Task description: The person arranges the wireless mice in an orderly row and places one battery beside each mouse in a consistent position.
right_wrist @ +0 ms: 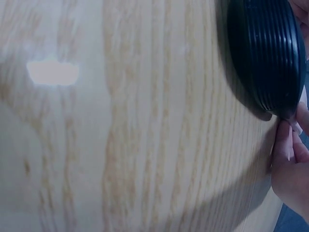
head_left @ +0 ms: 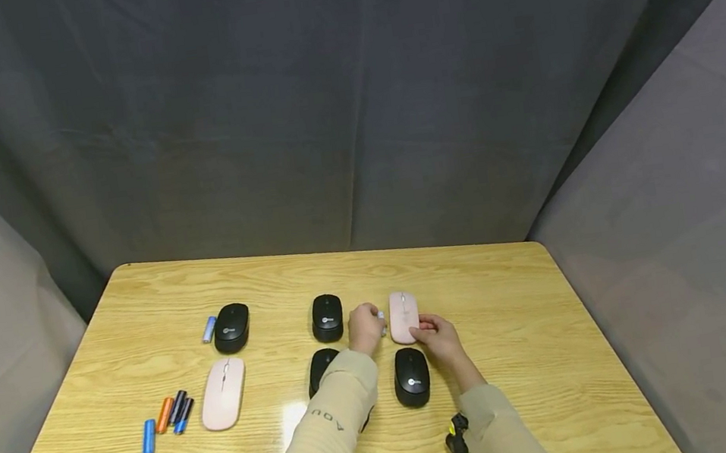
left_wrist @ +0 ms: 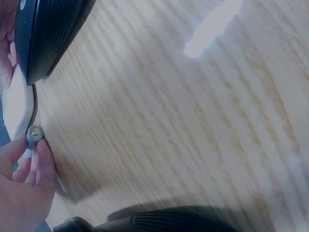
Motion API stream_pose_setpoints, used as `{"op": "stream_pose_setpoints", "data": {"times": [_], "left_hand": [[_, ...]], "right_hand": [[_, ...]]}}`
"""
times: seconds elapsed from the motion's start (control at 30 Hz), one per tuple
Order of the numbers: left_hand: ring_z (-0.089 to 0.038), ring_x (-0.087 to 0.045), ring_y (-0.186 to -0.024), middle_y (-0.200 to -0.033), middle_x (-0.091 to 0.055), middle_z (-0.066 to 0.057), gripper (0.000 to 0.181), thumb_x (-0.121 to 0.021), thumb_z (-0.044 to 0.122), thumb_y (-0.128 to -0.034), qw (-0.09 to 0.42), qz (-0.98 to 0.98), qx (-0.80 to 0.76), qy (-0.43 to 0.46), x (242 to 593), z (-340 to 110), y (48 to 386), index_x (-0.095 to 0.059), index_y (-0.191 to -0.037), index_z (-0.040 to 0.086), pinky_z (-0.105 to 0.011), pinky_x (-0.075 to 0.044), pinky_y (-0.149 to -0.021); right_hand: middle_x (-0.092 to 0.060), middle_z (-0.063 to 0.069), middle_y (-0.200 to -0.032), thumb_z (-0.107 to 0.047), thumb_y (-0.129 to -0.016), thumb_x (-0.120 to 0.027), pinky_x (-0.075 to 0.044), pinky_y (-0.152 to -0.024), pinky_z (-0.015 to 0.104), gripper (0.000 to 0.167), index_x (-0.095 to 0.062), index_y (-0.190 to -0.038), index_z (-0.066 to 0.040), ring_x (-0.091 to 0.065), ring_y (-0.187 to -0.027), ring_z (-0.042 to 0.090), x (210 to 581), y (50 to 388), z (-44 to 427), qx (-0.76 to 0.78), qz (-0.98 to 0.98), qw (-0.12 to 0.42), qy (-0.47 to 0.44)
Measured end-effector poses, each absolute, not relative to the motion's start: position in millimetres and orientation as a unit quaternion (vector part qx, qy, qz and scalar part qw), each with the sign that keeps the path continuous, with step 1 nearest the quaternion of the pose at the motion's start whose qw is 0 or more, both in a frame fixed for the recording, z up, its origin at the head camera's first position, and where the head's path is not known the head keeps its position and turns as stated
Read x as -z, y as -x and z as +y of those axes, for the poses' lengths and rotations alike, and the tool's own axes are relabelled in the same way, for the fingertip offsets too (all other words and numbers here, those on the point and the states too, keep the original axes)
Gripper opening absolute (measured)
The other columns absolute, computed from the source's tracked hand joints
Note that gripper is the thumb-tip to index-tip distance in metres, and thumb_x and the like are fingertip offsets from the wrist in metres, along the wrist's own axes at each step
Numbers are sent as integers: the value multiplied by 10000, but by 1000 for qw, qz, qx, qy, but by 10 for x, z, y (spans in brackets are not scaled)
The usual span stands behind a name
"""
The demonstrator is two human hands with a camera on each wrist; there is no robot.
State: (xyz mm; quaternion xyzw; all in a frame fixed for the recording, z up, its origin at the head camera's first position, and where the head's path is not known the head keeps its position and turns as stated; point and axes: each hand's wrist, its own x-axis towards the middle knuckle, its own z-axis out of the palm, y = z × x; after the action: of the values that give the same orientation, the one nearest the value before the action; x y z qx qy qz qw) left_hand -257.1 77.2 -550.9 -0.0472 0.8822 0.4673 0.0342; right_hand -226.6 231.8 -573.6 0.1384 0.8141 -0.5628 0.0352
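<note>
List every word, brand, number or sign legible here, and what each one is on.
"AOU", or something close, turned upside down: on the left sleeve; I cannot be certain of the letters.
White logos on three black mice: too small to read.
Pink mice: no readable text.
Batteries: any print is too small to read.

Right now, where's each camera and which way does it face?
Head: on the head, looking forward and down; left hand, right hand and sleeves show.
Left wrist: worn there, facing the battery the left hand pinches; right fingers show too.
Right wrist: worn there, facing the table, black mouse and right hand.
Head and left wrist share that battery.
</note>
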Motion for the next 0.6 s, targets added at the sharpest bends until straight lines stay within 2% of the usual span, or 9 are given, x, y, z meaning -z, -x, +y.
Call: {"op": "stream_pose_setpoints", "data": {"times": [0.27,0.37,0.6], "left_hand": [[-272,-611,-827,-966,-644,-174,244,-653,18,-788,47,872,-486,40,5472,735,2552,-632,-1021,-55,-356,-506,-744],[-277,-599,-852,-962,-632,-183,269,-641,17,-793,31,874,-484,23,5457,707,2565,-616,-1050,-60,-363,-500,-760],[-236,-556,-795,-924,-586,-148,277,-606,64,-835,4,879,-476,-38,5211,583,2640,-605,-1098,-22,-330,-478,-669]], "right_hand": [[-563,120,-903,-70,-822,-660,-441,-641,146,387,-544,-1146,106,-517,-770,113,5746,2267,2314,557,819,34,-134],[-557,117,-900,-67,-823,-657,-443,-639,146,386,-542,-1147,107,-516,-756,101,5755,2271,2311,559,818,33,-134],[-530,80,-866,-70,-830,-651,-438,-605,124,407,-519,-1161,126,-498,-721,60,5739,2261,2325,568,812,31,-130]]}}
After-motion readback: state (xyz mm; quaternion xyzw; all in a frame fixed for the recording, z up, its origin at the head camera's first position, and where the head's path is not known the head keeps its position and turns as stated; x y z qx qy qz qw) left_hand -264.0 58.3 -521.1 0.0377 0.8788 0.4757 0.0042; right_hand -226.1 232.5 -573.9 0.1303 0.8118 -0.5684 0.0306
